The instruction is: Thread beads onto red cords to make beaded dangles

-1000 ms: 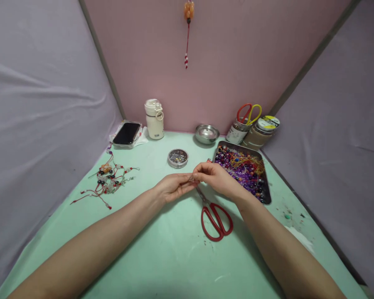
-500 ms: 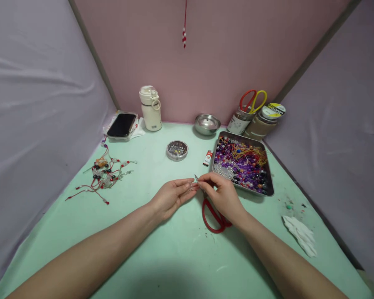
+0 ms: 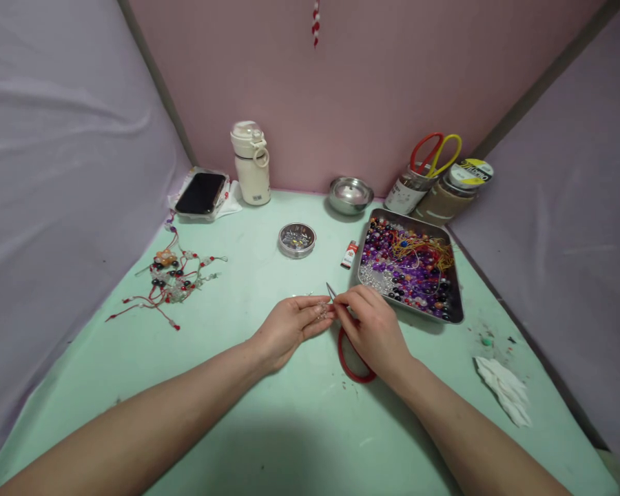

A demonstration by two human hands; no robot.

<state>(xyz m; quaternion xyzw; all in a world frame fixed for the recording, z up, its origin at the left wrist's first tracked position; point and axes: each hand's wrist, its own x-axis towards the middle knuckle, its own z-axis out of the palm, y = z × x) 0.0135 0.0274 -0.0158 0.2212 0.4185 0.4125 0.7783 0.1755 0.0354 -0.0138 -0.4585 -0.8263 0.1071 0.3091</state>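
My left hand [image 3: 293, 327] reaches in from the left with its thumb and fingers closed on small clear beads [image 3: 322, 312]. Close against its fingertips is my right hand [image 3: 369, 324], thumb and forefinger pinched together. What the right hand pinches is too small to make out, perhaps a fine thread or bead. A pair of red-handled scissors [image 3: 355, 375] appears to lie on the table beneath the right hand. Their metal tip pokes out beyond the fingers, and the middle is hidden. Right of the hands stands a metal tray [image 3: 462, 303] of purple, black and clear beads with gold cord.
A round clear case [image 3: 297, 241] and a lighter [image 3: 349, 254] lie ahead. Beaded red cords [image 3: 176, 275] are at left. Along the back stand a phone [image 3: 201, 193], bottle [image 3: 252, 169], steel bowl [image 3: 350, 195] and jars [image 3: 403, 196]. A white cloth [image 3: 503, 391] lies right.
The whole view has shifted slightly, with things at the back appearing higher. My right hand has curled over a little more beside the left fingertips, which still hold the clear beads.
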